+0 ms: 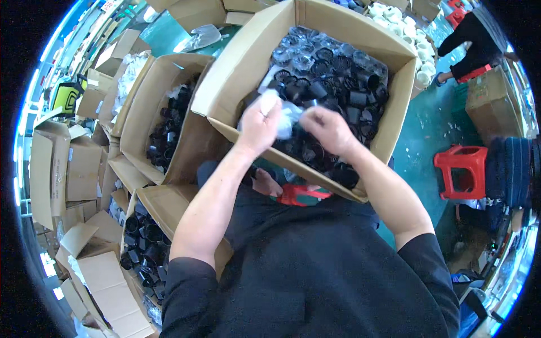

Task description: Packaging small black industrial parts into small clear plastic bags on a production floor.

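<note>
Over the near part of a large open cardboard box (355, 25), my left hand (259, 127) is closed on a crumpled clear plastic bag (289, 115), which is smeared by motion. My right hand (331, 132) is beside it with fingers bent together at the bag's right side. Whether it pinches the bag's edge or something small is hidden by blur. Below both hands, the box holds many black cup-shaped plastic parts (358, 100). Clear plastic pieces (304, 48) lie at its far end.
More cardboard boxes with black parts (164, 138) stand to my left. White cups (394, 22) fill a container at the far right. A red stool (461, 172) stands at right on the green floor (414, 149). Another person (476, 42) is at the upper right.
</note>
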Available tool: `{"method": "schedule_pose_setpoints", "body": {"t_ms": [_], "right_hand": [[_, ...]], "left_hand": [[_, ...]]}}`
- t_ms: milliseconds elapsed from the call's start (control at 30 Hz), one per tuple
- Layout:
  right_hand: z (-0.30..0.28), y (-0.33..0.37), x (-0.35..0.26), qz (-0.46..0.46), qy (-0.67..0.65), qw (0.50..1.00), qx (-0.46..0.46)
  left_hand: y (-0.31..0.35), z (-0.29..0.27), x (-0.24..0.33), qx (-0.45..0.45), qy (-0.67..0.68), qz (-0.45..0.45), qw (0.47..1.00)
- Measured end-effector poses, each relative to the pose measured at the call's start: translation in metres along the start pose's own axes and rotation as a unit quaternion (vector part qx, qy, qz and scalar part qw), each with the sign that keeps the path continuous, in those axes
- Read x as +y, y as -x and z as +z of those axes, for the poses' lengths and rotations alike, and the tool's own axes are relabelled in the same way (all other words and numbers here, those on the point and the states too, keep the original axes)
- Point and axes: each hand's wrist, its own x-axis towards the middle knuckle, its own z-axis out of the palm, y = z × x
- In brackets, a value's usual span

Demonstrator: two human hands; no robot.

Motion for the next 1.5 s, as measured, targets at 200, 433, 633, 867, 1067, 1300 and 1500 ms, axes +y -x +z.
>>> {"method": "schedule_pose_setpoints", "body": {"t_ms": [200, 433, 633, 867, 1067, 1300, 1500], "right_hand": [[-0.045, 0.001, 0.013, 0.075, 0.212, 0.965, -0.132], [-0.048, 0.027, 0.033, 0.105, 0.554, 0.712, -0.418], [-0.019, 0.022, 0.031, 0.134, 0.524, 0.706, -0.456], [-0.007, 0.030, 0.052, 0.073, 0.577, 0.649, -0.491], [-0.022, 0.038, 0.040, 0.058, 0.591, 0.670, -0.445], [-0.015, 0.040, 0.039, 0.021, 0.617, 0.637, -0.461], [-0.045, 0.020, -0.011, 0.136, 0.457, 0.773, -0.418]], "left_hand": [[-0.007, -0.008, -0.004, 0.085, 0.139, -0.086, 0.983], [-0.007, -0.002, -0.002, 0.077, 0.159, -0.072, 0.982], [0.000, 0.000, -0.001, 0.049, 0.165, -0.044, 0.984], [0.001, -0.001, 0.000, 0.021, 0.114, -0.031, 0.993], [0.002, -0.002, 0.002, 0.007, 0.097, -0.024, 0.995], [0.002, -0.001, 0.002, -0.009, 0.101, -0.029, 0.994], [0.002, 0.001, 0.000, 0.009, 0.084, -0.013, 0.996]]}}
